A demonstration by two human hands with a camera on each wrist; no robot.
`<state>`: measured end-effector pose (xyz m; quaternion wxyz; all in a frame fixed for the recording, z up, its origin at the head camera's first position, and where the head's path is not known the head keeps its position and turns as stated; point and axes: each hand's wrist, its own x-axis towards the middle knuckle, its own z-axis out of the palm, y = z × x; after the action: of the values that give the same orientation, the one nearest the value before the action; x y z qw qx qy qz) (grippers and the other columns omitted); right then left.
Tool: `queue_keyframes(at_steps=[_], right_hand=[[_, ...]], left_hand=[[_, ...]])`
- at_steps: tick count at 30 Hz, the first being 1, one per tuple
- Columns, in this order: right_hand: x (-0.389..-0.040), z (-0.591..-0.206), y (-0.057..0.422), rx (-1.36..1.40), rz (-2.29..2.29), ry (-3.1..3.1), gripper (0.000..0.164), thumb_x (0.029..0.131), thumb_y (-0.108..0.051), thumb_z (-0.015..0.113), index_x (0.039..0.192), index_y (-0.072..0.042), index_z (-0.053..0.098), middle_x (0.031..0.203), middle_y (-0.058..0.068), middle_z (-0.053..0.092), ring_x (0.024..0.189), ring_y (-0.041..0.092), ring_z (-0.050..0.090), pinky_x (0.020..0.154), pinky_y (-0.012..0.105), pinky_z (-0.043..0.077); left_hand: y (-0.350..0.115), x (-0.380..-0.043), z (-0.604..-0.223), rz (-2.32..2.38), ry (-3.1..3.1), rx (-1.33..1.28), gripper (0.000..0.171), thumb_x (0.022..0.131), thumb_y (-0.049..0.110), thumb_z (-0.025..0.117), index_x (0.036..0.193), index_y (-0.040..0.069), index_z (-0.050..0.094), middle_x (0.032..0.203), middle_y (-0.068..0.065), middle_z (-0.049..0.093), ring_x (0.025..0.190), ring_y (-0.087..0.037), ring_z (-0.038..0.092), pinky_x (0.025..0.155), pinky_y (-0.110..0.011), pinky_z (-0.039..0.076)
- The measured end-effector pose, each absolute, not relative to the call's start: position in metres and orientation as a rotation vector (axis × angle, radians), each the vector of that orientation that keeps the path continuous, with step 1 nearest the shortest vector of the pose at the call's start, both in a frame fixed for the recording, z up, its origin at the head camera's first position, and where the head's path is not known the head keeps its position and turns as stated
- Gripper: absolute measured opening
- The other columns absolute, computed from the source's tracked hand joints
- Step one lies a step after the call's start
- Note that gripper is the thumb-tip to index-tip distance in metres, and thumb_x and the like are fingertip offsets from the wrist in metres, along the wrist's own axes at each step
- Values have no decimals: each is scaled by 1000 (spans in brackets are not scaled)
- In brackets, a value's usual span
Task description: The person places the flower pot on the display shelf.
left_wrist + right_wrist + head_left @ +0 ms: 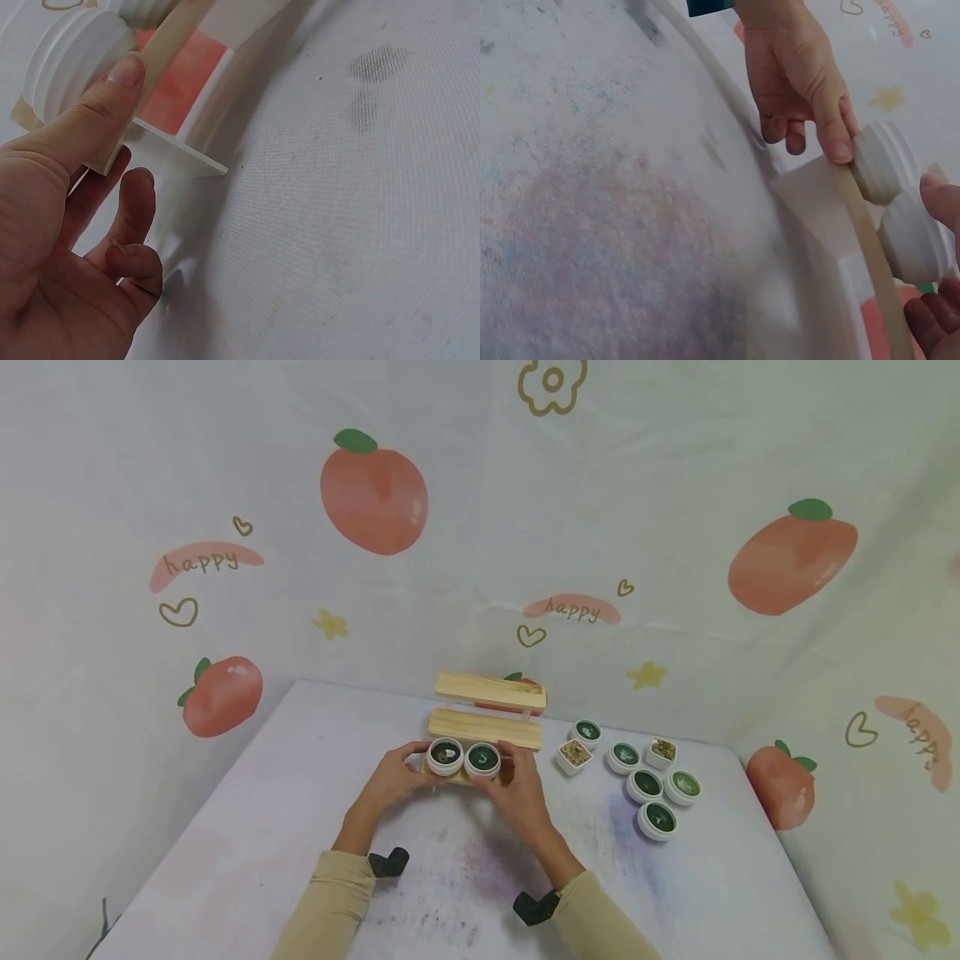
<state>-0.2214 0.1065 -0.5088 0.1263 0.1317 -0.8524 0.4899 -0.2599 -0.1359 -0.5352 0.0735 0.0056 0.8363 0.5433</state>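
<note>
A tiered wooden stand (483, 727) with pale side supports stands at the back of the table. On its lowest board are two ribbed round white pots, the left pot (446, 756) and the right pot (482, 760), side by side with dark green tops. My left hand (393, 774) grips the board's left end, its thumb (105, 101) along the front edge against the left pot and other fingers loosely curled below. Around the right pot, my right hand (521, 789) has its thumb in front and its index finger at the far side; part of its grip is hidden.
To the right of the stand are several round white pots with green tops, one of them the nearest pot (657, 821). Two square white pots, a left one (574, 757) and a right one (662, 752), hold brownish-green contents. A printed cloth wall (450, 602) rises behind the table.
</note>
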Motion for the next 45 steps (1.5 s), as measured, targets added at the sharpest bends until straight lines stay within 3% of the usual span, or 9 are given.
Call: queue_keyframes(at_steps=[9, 20, 31, 40, 45], right_hand=[[-215, -496, 136, 319, 1382, -2496, 66, 84, -18, 85, 140, -5, 52, 134, 18, 55, 118, 37, 59, 96, 54, 52], [-212, -491, 190, 237, 1203, -2467, 68, 79, -14, 88, 138, 0, 55, 129, 20, 57, 114, 36, 59, 92, 54, 52], [-198, -484, 241, 43, 1017, -2548, 70, 82, -15, 86, 140, 2, 51, 130, 23, 55, 119, 39, 56, 99, 54, 50], [-184, -492, 286, -142, 958, -2576, 70, 83, -15, 85, 141, 5, 50, 130, 26, 51, 122, 41, 51, 100, 54, 42], [-175, -501, 304, -264, 954, -2594, 73, 84, -17, 84, 143, 7, 47, 134, 29, 47, 127, 44, 46, 107, 59, 37]], left_hand=[[-135, -257, -534, 1640, 2498, 9, 74, 71, 26, 93, 138, 16, 62, 56, 4, 49, 55, -12, 47, 55, -26, 38], [-132, -255, -534, 1624, 2485, -17, 73, 73, 26, 91, 139, 19, 62, 57, 4, 47, 56, -13, 45, 55, -28, 37], [-133, -255, -534, 1619, 2504, -35, 74, 73, 24, 91, 140, 20, 61, 57, 4, 47, 56, -14, 45, 56, -29, 38], [-135, -258, -533, 1614, 2503, -31, 74, 72, 25, 92, 140, 20, 61, 57, 4, 47, 56, -13, 45, 55, -28, 38], [-136, -258, -533, 1614, 2494, -27, 74, 73, 25, 91, 140, 19, 61, 56, 4, 46, 56, -13, 45, 54, -28, 37]])
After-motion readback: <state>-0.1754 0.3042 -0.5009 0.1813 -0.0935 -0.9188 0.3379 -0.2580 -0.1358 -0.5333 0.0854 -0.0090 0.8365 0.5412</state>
